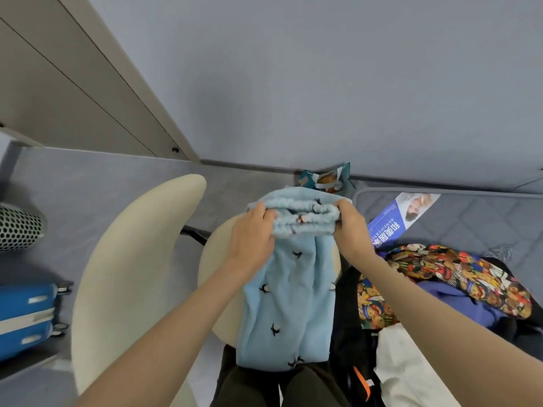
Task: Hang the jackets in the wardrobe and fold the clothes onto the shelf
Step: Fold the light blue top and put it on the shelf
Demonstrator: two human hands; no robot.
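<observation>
- In the middle of the head view, a light blue garment [282,304] with small black embroidered marks is held up in front of the person. Its gathered elastic band is at the top, and the rest hangs down toward the person's legs in dark trousers.
- The left hand [252,230] grips the left end of the elastic band, its fingers [269,215] curled and clamped on the fabric.
- The right hand [349,227] grips the right end of the same band, fingers also closed on it.
- Behind and under the garment stands a cream chair [132,259] with a curved back.
- At the left edge, a blue suitcase [26,315] stands on the grey floor.
- On the right is a bed [476,218] with a grey quilted mattress. On it lie a blue leaflet [396,218], a colourful patterned garment [458,274] and, nearer to the person, a white cloth [411,374].
- Beyond the blue garment, a teal bag [329,177] stands by the wall.
</observation>
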